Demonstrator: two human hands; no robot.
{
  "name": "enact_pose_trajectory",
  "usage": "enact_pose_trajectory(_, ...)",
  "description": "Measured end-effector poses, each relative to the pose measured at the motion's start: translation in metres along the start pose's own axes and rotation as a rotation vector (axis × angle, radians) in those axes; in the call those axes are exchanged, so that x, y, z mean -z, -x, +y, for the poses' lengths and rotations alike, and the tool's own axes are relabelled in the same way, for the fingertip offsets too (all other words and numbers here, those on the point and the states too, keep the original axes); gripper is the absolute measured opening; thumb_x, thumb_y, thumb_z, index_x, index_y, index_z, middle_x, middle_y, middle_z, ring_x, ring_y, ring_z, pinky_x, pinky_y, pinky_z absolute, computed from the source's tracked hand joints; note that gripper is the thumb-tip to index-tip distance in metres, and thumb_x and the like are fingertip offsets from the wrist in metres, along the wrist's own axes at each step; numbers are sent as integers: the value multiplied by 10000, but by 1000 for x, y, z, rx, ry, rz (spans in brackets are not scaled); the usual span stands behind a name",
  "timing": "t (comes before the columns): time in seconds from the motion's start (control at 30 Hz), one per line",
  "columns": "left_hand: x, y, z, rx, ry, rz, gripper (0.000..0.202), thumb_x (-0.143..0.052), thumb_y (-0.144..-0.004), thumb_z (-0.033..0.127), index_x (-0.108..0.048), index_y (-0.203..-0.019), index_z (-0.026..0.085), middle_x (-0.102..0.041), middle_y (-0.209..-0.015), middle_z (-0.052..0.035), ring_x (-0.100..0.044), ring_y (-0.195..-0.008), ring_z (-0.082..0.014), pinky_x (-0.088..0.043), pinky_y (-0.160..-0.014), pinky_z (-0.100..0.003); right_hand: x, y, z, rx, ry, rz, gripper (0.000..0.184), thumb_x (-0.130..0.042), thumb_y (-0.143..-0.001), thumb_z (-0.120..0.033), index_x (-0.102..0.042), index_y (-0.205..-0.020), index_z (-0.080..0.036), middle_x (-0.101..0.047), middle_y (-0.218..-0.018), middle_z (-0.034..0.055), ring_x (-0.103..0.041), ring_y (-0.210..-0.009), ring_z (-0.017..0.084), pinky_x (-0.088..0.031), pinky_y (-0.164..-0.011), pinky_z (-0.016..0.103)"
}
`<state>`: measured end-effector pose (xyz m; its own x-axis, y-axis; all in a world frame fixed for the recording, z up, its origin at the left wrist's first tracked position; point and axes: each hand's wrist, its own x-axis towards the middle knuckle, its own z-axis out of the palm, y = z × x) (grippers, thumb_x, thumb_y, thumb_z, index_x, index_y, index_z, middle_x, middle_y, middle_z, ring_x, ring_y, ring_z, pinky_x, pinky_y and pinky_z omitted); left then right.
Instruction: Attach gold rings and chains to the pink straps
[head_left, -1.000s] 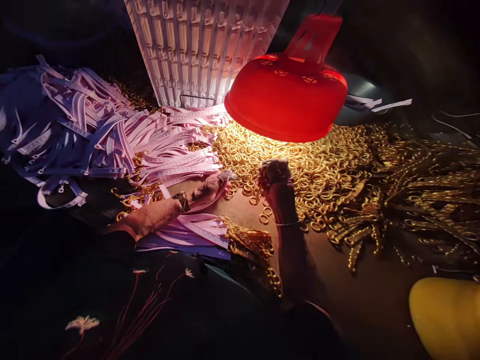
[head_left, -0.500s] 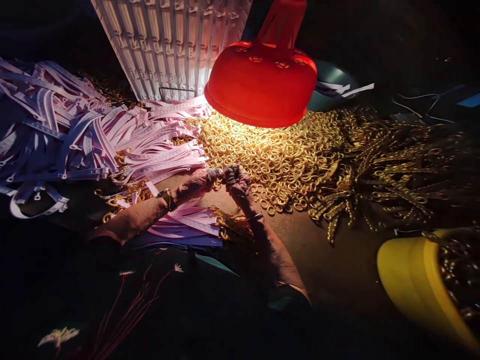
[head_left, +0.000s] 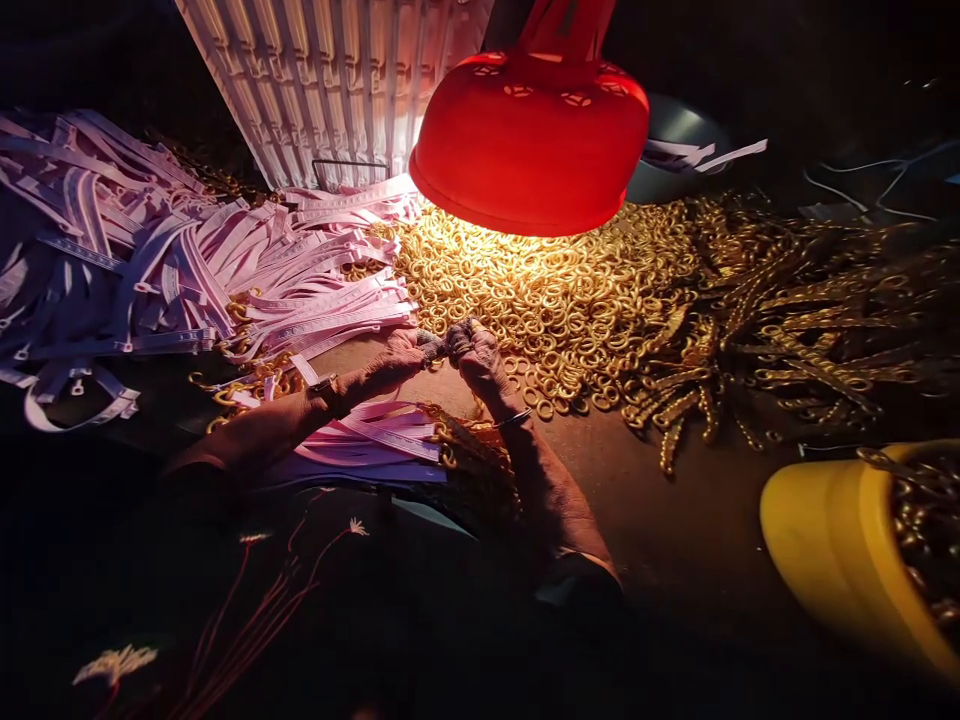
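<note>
My left hand and my right hand meet fingertip to fingertip at the near edge of a heap of small gold rings. Both are pinched closed on something small between them that I cannot make out. A wristwatch sits on my left wrist and a thin bangle on my right. Under my left forearm lies a bundle of pale pink straps, with linked gold chain beside it. A larger pile of pink straps spreads to the left.
A red lamp shade hangs low over the rings. Behind stands a white ribbed panel. Finished gold chain lengths lie at right. A yellow bowl holding chains sits at the near right.
My right hand came down and left from the ring heap to meet my left hand. The view shifted right, bringing the yellow bowl further in.
</note>
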<state>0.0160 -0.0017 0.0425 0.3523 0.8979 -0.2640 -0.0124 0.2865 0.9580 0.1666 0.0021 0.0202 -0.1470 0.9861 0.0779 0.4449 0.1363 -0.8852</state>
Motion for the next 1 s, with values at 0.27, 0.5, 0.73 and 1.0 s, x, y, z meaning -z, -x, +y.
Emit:
enact_pose_trajectory(0.27,19,5,40,201,-122,-37,303,-738,-752,227,-526,-561,125,-384,-412,68,-244,-359,-10,-131,-401,-197,17,29,-32,129,253,-102,455,-534,-901,-555,-545,-1042,-122,-557,-677,6,-463,-596,116,-343,-562,250)
enact_pose_trajectory(0.5,20,50,45,185,-231,-260,156,-758,-714,205,-670,-646,95,-577,-544,12,-460,-480,-47,-347,-473,-171,11,95,-63,82,355,-164,330,-553,-922,-458,-495,-1018,-148,-593,-685,23,-524,-556,122,-280,-513,236)
enact_pose_trajectory(0.73,10,83,21,129,-92,-350,249,-750,-766,332,-691,-745,91,-707,-706,-65,-624,-617,-114,-459,-535,-195,-4,126,-61,-18,250,-11,354,-473,-936,-532,-472,-963,-179,-576,-643,0,-498,-505,98,-287,-484,222)
enact_pose_trajectory(1.0,2,83,11,196,5,-259,319,-807,-686,348,-619,-640,94,-597,-535,-6,-501,-475,-72,-366,-444,-174,-5,121,-68,-115,74,-193,291,-496,-859,-473,-414,-850,-194,-513,-608,-33,-436,-509,86,-287,-490,216)
